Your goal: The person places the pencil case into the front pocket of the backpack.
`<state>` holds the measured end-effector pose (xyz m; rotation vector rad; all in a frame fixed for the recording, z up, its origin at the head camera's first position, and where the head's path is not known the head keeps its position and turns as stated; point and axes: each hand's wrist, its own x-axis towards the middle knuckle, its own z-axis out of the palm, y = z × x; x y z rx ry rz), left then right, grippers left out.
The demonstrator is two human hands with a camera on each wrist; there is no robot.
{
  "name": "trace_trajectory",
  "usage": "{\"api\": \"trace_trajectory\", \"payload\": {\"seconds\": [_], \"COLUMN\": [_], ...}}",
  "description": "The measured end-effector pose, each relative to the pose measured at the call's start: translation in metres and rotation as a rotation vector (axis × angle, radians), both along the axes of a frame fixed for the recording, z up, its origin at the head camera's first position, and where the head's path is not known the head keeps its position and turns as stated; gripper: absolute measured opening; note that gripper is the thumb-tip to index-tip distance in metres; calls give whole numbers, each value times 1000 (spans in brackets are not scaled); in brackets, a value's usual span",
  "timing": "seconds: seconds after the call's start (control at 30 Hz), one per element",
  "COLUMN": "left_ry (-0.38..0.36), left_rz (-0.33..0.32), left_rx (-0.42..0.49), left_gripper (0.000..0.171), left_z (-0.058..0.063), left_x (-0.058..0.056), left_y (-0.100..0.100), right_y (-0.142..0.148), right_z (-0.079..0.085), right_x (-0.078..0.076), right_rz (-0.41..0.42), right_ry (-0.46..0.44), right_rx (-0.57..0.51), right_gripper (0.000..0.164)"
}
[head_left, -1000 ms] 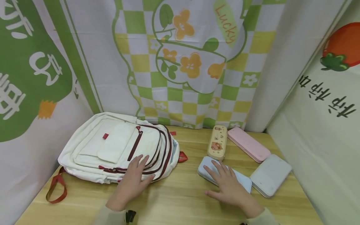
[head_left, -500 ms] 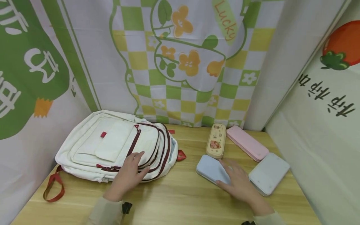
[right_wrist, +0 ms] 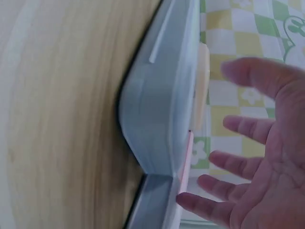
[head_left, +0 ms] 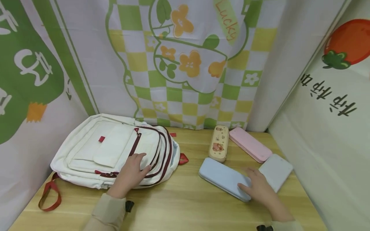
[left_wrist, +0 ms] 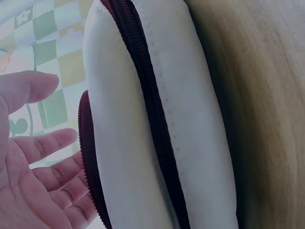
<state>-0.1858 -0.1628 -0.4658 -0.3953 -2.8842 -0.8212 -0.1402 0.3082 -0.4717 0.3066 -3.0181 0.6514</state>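
A white backpack with dark red zips lies flat at the left of the table. Over its near side hovers my left hand, fingers relaxed and holding nothing; the left wrist view has the spread fingers beside a zip. My right hand is above the right end of a light blue pencil case, overlapping a pale grey case in the head view. Its fingers are apart, with nothing between them. Behind lie a cream pencil case with bear pictures and a pink one.
A wooden table bears everything. A checked green and yellow cloth hangs right behind it, and printed white cloths close both sides. One red strap loops off the backpack at the front left.
My right hand has moved right along the blue pencil case toward the grey case, uncovering more of the blue one. The left hand stays over the backpack, shifting only slightly. The head view has turned a little.
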Motion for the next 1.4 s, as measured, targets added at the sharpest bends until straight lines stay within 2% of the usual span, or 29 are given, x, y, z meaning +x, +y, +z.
{"api": "trace_trajectory", "payload": {"seconds": [0.13, 0.23, 0.37, 0.47, 0.7, 0.83, 0.93, 1.13, 1.4], "left_ry": [-2, 1, -12, -34, -58, -98, -107, -101, -87], "left_rz": [27, 23, 11, 14, 31, 17, 9, 13, 4], "left_rx": [-12, -22, -37, -56, -58, -25, -36, -40, -91], "left_gripper": [51, 48, 46, 43, 38, 39, 38, 32, 13], "left_z": [2, 4, 6, 7, 2, -2, -5, -8, -4], "left_x": [-4, -6, -10, -13, -21, -25, -25, -23, -27], "left_y": [-2, -3, -2, -2, -1, 5, 11, 19, 28], "right_y": [2, 6, 15, 20, 17, 15, 13, 8, 8], "right_z": [9, 13, 10, 5, -6, -11, -14, -12, -9], "right_x": [-2, 0, 7, 11, 15, 16, 16, 13, 9], "right_rz": [-60, -130, -268, -316, -332, -342, -350, -355, -327], "right_ry": [-38, -88, -143, -154, -219, -229, -241, -271, -307], "right_rx": [-14, -24, -79, -122, -181, -151, -132, -132, -79], "right_gripper": [62, 64, 61, 57, 63, 67, 73, 87, 101]}}
